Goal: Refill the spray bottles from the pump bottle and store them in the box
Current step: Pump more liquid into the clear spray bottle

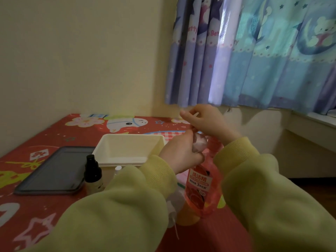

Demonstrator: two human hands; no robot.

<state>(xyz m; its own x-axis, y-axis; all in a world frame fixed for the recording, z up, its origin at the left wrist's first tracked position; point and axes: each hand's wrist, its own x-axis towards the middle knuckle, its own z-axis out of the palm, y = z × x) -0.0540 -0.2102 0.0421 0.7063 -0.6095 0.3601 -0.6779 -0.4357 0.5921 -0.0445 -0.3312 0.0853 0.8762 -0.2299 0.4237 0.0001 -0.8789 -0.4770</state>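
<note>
Head view, one pump bottle (201, 188), one box (118, 160)

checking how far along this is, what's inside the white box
Nothing shows inside the white box: only bare walls and floor. Its near right corner is covered by the left hand. The black-capped spray bottle stands outside, in front of it.

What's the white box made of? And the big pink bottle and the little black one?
White box: probably plastic, with smooth matte walls and a moulded rim. Pink bottle: likely clear plastic; pink liquid shows through, and the printed label is glossy. Little black bottle: black top, pale lower body, glass or plastic, too blurry to tell.
</note>
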